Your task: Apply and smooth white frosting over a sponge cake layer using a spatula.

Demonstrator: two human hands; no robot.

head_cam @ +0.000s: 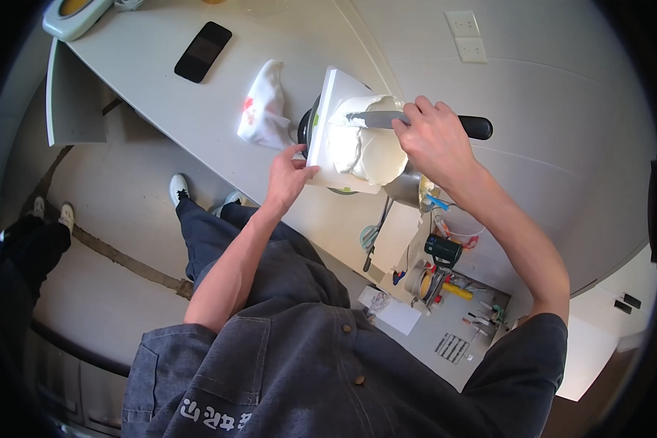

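Note:
A cream-covered cake (380, 156) stands on a white square board (324, 131), which rests on a turntable (305, 128) that mostly hides beneath it. My right hand (435, 134) grips an icing spatula (380, 119) around the blade's rear part. Its black handle points away to the right, and the blade, smeared with white cream, lies across the cake's top. Thumb and fingers of my left hand (290, 175) are spread at the near left corner of the board and the turntable's edge. Glare washes out part of the cream.
A white cloth (264, 109) with red stains lies left of the turntable, beyond it a black phone (203, 52). Right of the cake are a metal bowl (405, 189), scissors (369, 236) and a dark green electric mixer (443, 250). Another person's legs (19, 257) stand at far left.

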